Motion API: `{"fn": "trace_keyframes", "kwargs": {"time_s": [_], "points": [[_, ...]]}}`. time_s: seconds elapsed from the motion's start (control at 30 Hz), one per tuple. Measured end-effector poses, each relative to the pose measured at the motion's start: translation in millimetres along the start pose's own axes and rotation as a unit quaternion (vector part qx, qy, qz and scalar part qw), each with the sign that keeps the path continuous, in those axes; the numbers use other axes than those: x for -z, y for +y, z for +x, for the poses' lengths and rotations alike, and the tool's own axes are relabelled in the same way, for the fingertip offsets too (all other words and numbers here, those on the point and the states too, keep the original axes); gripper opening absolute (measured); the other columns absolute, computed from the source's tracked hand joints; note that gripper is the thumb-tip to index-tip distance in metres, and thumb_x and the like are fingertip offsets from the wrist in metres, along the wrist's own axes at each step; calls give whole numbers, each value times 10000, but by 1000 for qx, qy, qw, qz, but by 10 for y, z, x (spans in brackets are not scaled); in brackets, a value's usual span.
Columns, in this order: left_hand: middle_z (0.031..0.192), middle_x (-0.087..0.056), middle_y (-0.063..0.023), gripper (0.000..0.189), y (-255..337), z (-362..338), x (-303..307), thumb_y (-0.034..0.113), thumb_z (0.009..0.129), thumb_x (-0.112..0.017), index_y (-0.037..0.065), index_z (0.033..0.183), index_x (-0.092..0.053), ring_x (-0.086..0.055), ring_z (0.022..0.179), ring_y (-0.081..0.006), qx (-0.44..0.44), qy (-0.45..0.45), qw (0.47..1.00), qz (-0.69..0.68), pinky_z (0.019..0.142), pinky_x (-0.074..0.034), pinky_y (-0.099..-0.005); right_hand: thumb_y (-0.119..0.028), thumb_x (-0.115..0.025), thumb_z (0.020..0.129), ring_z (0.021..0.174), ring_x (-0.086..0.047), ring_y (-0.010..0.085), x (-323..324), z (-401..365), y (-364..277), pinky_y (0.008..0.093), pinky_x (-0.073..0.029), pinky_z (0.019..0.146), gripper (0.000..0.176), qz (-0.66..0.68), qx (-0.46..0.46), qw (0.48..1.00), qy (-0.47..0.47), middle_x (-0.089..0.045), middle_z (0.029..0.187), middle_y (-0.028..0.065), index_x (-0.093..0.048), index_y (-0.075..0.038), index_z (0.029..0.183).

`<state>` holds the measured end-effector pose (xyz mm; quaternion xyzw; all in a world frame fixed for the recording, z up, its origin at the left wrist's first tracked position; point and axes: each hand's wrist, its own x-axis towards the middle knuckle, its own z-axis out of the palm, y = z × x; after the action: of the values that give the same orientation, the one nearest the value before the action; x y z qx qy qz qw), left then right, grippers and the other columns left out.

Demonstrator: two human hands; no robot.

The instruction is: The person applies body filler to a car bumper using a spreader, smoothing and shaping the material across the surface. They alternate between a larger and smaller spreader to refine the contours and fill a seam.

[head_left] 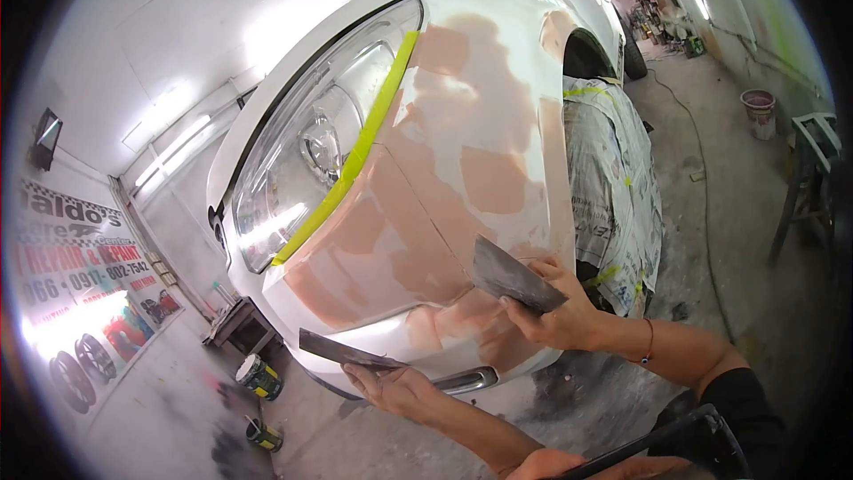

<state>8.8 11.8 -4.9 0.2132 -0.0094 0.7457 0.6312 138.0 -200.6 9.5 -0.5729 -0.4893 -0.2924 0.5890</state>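
Note:
My left hand point(395, 388), low in the view, grips a narrow dark flat blade point(342, 351), seen nearly edge-on in front of the bumper. Further right and higher, my right hand point(564, 316) has its fingers and thumb closed on a wider dark grey flat plate point(511, 274). That plate overlaps the white car's front corner point(400, 222), which bears several pinkish-brown patches. Whether either tool touches the car, I cannot tell. Yellow-green tape point(364, 138) runs along the edge of the clear headlight point(311, 138).
Printed sheeting point(613, 187) covers the front wheel. A bucket point(760, 114) and a dark stool point(800, 178) stand at the right, near a floor cable point(705, 187). Two containers point(259, 377) point(264, 435) stand at lower left. A black-framed object point(711, 444) is at the bottom.

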Motion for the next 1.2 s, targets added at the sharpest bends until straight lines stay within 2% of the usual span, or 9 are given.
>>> {"fn": "trace_keyframes", "kwargs": {"time_s": [0.2, 0.27, 0.37, 0.53, 0.67, 0.77, 0.83, 1.0, 1.2], "points": [[1279, -585, -102, 440, 81, -92, -154, 241, 967, -659, 2, 1311, -526, -583, 1104, -185, 4, 3, 1000, 18, 921, -477, -298, -144, -676, 813, 841, -667, 314, 142, 112, -39, 414, -495, 804, 147, -30, -4, 999, -20, -696, 814, 150, -705, -12, 868], [1274, -590, -103, 413, 90, -103, -165, 226, 977, -639, 5, 1308, -525, -586, 1107, -183, 5, -7, 1000, 8, 926, -480, -297, -148, -685, 824, 837, -669, 277, 360, 222, -214, 374, -513, 780, 219, 17, -276, 948, -158, -696, 849, 147, -681, 10, 976], [1269, -597, -105, 355, 86, -101, -148, 192, 994, -608, 7, 1288, -537, -588, 1118, -171, 6, -24, 1000, -7, 923, -491, -294, -174, -700, 862, 861, -649, 218, 340, 123, 51, 337, -509, 796, 277, 209, -120, 969, -48, -690, 923, 116, -658, 19, 1057], [1149, -628, -112, 275, 81, -258, -238, 147, 990, -615, -12, 1211, -577, -602, 1048, -181, 37, -204, 972, 111, 919, -509, -318, -230, -713, 897, 986, -611, 213, 701, -3, -192, 356, -498, 860, 369, 268, -234, 933, -51, -655, 1095, 109, -620, 20, 1152], [985, -677, -59, 233, 54, -763, -554, 36, 899, -707, -17, 1116, -640, -641, 887, -133, 84, -468, 824, 307, 751, -538, -251, -238, -771, 862, 1020, -597, 163, 805, -297, -170, 309, -503, 857, 500, 185, -92, 974, -92, -628, 1158, 96, -574, 24, 1239], [982, -707, -82, 202, 97, -1039, -844, 57, 887, -722, -2, 1073, -671, -670, 873, -149, 99, -514, 769, 366, 743, -537, -263, -178, -802, 814, 1100, -588, 202, 934, -537, -55, 337, -494, 915, 577, 242, -214, 943, -81, -610, 1212, 128, -546, 35, 1286], [982, -723, -119, 162, 236, -1094, -1134, 76, 845, -746, 9, 986, -701, -705, 849, -220, -63, -653, 590, 470, 735, -553, -317, -124, -806, 795, 1106, -602, 227, 1027, -666, 14, 354, -495, 928, 572, 322, -267, 907, -46, -621, 1201, 126, -550, 32, 1282], [1456, -449, -259, 437, 81, -159, -2381, 139, 929, -584, 31, 1351, -545, -394, 1370, -428, -589, -476, 439, 484, 1136, -309, -513, -63, -762, 802, 938, -663, 219, 1164, -835, 311, 348, -586, 723, 468, 405, -369, 835, 45, -650, 1079, 123, -559, 40, 1211], [1519, -346, -254, 603, -66, 142, -2115, 303, 901, -597, 11, 1414, -474, -270, 1429, -462, -557, -576, 219, 556, 1172, -177, -612, -8, -704, 818, 826, -685, 232, 1148, -894, 499, 343, -600, 599, 406, 410, -378, 823, 105, -664, 1010, 139, -551, 47, 1190]]}}
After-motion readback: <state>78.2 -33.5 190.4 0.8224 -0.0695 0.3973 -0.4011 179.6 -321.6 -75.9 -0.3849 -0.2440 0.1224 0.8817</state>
